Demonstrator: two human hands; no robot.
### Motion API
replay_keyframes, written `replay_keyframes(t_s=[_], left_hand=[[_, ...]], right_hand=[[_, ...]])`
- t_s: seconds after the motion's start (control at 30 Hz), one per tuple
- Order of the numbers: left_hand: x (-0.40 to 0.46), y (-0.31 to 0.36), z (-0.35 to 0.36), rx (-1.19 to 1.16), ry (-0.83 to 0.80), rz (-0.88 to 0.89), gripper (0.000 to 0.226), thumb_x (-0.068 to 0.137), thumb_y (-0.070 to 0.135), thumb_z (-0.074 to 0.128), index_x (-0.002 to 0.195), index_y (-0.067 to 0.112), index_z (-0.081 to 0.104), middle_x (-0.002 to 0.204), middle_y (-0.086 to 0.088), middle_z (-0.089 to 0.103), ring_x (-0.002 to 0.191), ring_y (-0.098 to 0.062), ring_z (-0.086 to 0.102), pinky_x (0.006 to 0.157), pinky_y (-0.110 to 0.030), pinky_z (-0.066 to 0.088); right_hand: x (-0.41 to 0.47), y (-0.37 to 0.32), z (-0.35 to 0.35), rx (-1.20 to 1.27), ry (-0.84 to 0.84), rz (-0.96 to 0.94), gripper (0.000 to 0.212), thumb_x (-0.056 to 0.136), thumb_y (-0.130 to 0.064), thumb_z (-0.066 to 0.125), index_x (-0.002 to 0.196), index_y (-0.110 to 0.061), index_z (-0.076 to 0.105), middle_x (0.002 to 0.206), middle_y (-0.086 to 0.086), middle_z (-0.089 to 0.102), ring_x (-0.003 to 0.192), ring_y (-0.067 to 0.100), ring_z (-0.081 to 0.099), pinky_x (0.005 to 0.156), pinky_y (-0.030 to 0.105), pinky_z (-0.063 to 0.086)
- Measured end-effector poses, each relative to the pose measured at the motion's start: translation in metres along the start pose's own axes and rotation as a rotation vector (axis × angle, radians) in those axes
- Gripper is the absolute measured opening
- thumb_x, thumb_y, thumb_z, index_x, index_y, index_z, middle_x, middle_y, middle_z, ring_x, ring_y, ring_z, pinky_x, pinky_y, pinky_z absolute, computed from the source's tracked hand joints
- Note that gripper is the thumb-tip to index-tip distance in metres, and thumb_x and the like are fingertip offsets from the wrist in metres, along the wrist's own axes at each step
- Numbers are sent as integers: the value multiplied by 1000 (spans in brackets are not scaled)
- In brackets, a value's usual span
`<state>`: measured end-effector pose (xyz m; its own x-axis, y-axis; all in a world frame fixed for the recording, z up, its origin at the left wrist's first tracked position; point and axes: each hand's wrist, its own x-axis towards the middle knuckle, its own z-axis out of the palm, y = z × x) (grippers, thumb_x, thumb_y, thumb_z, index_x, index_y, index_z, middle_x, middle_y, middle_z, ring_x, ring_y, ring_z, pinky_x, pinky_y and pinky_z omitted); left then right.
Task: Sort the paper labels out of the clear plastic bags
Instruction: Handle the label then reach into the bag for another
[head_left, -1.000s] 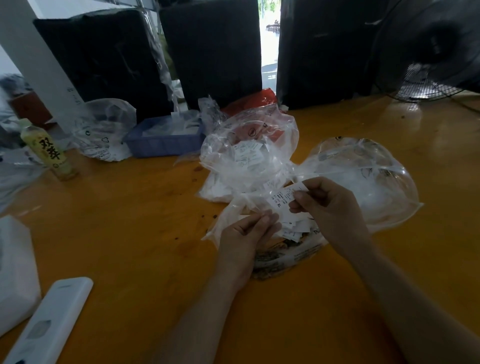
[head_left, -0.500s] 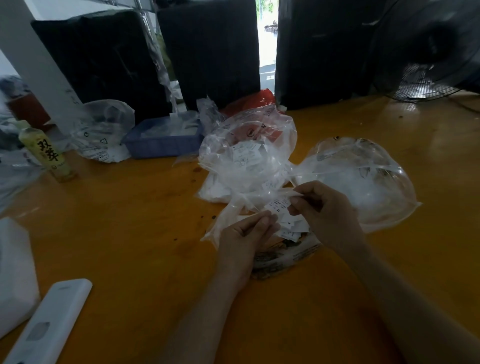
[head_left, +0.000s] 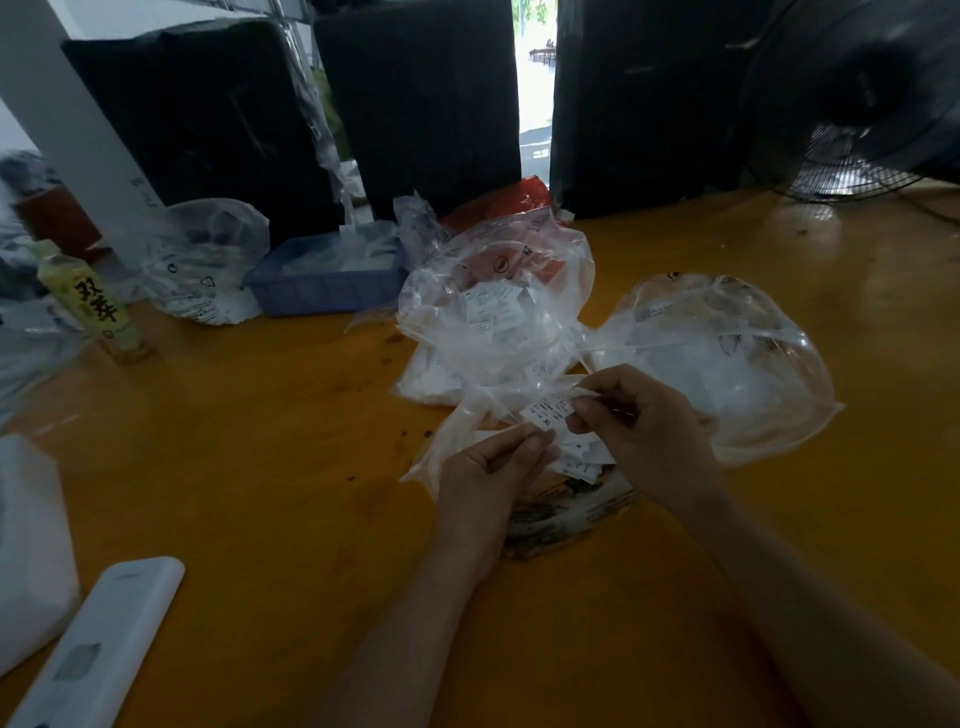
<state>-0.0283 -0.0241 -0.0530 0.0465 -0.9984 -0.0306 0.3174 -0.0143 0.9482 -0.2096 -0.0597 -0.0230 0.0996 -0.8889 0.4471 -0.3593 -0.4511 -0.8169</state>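
The label (head_left: 545, 411) marked XL sits just above the loose label pile (head_left: 582, 460), pinched by the right hand (head_left: 641, 415); the left hand (head_left: 493, 467) pinches the bag (head_left: 457, 441) beside it. Mid-sorting, seemingly; next, drop it clear of the plastic.

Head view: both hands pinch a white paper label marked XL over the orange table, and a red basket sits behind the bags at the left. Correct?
Not quite. In the head view the basket is blue, not red. The rest holds: the left hand and right hand pinch the XL label over the orange table.
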Motion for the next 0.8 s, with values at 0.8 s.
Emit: replay_keyframes(t_s=[0.8], left_hand=[[1, 0, -1, 29, 58, -39, 27, 84, 35, 82, 109, 24, 84, 120, 6, 78, 102, -27, 78, 79, -41, 66]], right_hand=[[-1, 0, -2, -172, -96, -33, 24, 96, -26, 70, 115, -34, 60, 89, -15, 69, 82, 1, 70, 72, 16, 56]])
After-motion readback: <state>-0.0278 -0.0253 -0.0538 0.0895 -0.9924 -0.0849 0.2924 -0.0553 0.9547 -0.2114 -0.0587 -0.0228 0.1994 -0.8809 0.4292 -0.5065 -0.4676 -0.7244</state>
